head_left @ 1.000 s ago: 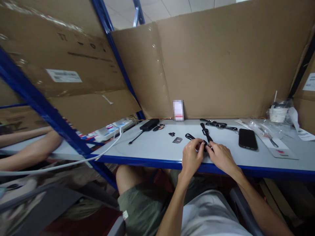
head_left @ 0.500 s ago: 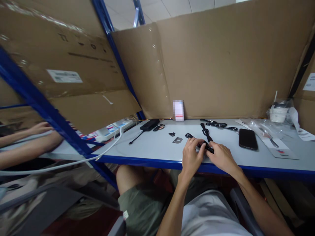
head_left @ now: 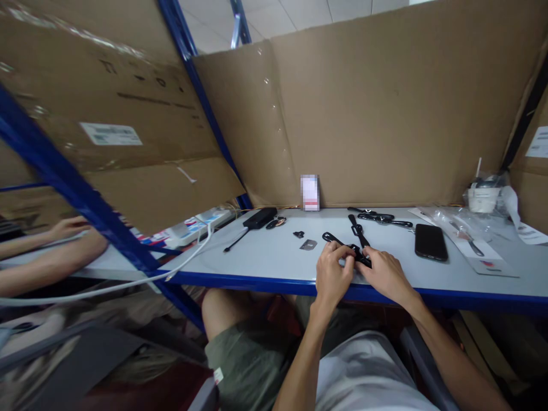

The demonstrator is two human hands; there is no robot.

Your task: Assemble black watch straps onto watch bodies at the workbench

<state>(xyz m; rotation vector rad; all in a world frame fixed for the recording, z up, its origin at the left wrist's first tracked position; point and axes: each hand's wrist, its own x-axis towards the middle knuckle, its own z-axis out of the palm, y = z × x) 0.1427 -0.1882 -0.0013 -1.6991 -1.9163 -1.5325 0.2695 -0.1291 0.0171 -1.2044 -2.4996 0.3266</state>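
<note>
A slim black handled tool (head_left: pixel 333 237) with a looped end lies at the front of the table, its exact kind unclear. My left hand (head_left: pixel 335 268) bends over it, fingers and thumb closed about its middle. At its near right end my right hand (head_left: pixel 384 274) grips it, thumb and fingers together. Fingers hide part of the tool. Just beyond lies a similar black piece (head_left: pixel 358 230). Left of my hands are a flat grey metal plate (head_left: pixel 308 245) and a small black part (head_left: pixel 298 234).
Farther back lie several black pieces (head_left: pixel 381 218). A dark phone (head_left: pixel 430 242), a packaging card (head_left: pixel 492 260) and a bagged white cup (head_left: pixel 483 198) stand rightward. Leftward are a black box with a cable (head_left: pixel 260 218) and a power strip (head_left: pixel 199 222). Another person's arm (head_left: pixel 64 257) shows beyond the blue post.
My left thumb and fingers have shifted slightly on the black tool, with the thumb drawn in closer. Otherwise the hands and the things on the table stay in place.
</note>
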